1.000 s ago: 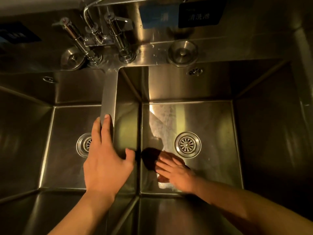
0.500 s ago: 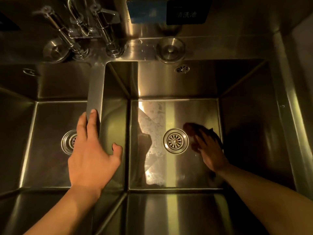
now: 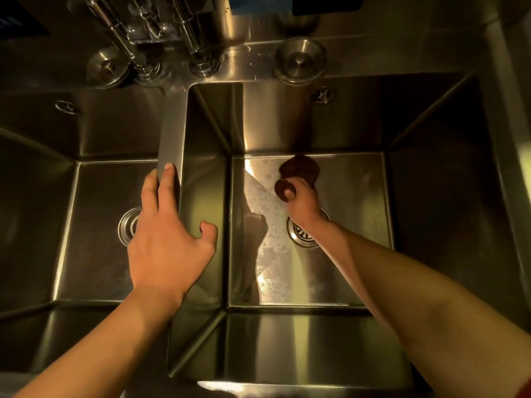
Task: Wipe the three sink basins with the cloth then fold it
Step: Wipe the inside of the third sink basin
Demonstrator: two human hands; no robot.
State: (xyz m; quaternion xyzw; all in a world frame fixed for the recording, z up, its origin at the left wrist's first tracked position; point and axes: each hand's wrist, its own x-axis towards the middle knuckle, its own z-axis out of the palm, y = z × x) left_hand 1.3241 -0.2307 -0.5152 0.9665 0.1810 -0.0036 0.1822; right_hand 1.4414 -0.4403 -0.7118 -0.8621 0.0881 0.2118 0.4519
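A view straight down into a stainless steel sink with two square basins showing, side by side, under dim warm light.

The right hand reaches deep into the right-hand basin, its bare forearm entering from 5 o'clock. Its fingers are curled round a dark brown crumpled cloth, pressing it against the basin floor close to the far wall, at about 12 o'clock from the round slotted metal drain. The wrist crosses above that drain and hides part of it. A pale wet streak with soapy patches runs across the basin floor, at 9 o'clock from the drain.

The left hand rests on the flat steel divider between the two basins, with fingers straight and lying along the strip toward 12 o'clock and the thumb spread out toward the right-hand basin. It holds nothing. The left-hand basin lies at 9 o'clock from it, and its own round drain is partly hidden by the hand.

At 12 o'clock, on the back ledge, stand blurred chrome taps and a round steel drain stopper.
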